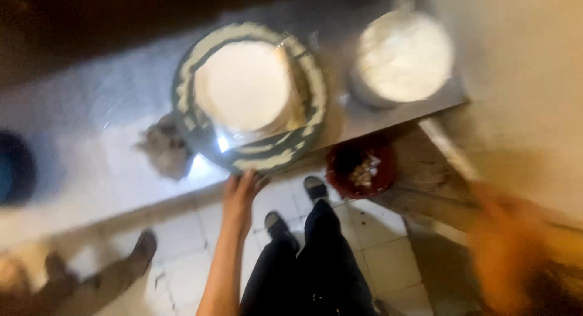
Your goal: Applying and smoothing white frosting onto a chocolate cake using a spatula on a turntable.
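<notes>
Head view, looking straight down. The left hand (242,193) reached up to the near edge of the metal desk (91,146), its fingers spread open and touching the rim of the big patterned plate (306,118). That grip was open, closed on nothing. The plate sat right at the desk's near edge, its rim slightly overhanging toward the floor. On it lay a stack of flat white rounds (243,85), filling the middle and leaving only the dark-and-cream border bare.

The right hand (507,255) was an orange blur at the near right, and whether its grip was open or shut could not be told. A long pale stick (449,149) ran from it up toward the desk's right corner.

Far right on the desk stood a round white bowl (404,55), full of something white, close to the desk's right edge. Just left of the plate rested a crumpled grey cloth (164,146); the desk further left lay bare and shiny. A dark blue round thing (15,167) showed at the far left edge.

Below the desk's right corner, a red bowl (361,167) held pale scraps and rested on a wooden surface (425,182). The person's dark trousers and shoes (314,187) stood on the white tiled floor (182,231). Another person's foot (143,246) stood at the near left, well apart.
</notes>
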